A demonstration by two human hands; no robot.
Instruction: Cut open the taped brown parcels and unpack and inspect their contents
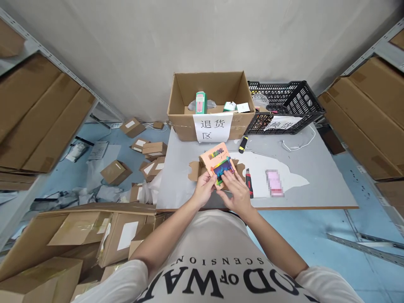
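Note:
A small orange product box (217, 162) with a rainbow-coloured picture stands tilted over an opened brown shipping carton (193, 171) at the table's near edge. My left hand (205, 187) grips the box's lower left corner. On its front face lie the fingers of my right hand (235, 189), holding it from the right. Both hands keep the box just above the carton's spread flaps.
The grey table (315, 168) carries a red-and-black utility knife (249, 183), a pink item (274, 183), a yellow-black tool (243, 144), a large labelled cardboard box (211, 105) and a black crate (285, 107). Many parcels (115, 171) litter the floor at left. Shelves flank both sides.

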